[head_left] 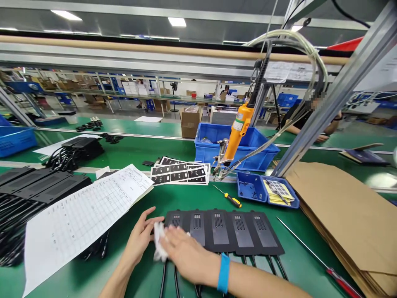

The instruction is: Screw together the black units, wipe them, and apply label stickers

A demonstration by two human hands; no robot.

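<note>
Several flat black controller boxes [220, 229] lie side by side in a row on the green bench, with black cables running from their near edges. My right hand [182, 252] presses a crumpled white wipe [159, 244] at the leftmost box, partly hiding it; a blue band circles that wrist. Beside the same box's left edge is my left hand [142, 231], fingers apart, the fingertips at the box's corner and near the wipe. Behind the row rests a yellow-and-black screwdriver [232, 200].
An orange power screwdriver [238, 130] hangs before a blue crate [204, 155]. Blue trays [251, 194], label sheets [180, 173], and a long red-handled screwdriver [335, 275] lie around. Cardboard [347, 215] is at right; a paper form [87, 219] and stacked black boxes [46, 184] at left.
</note>
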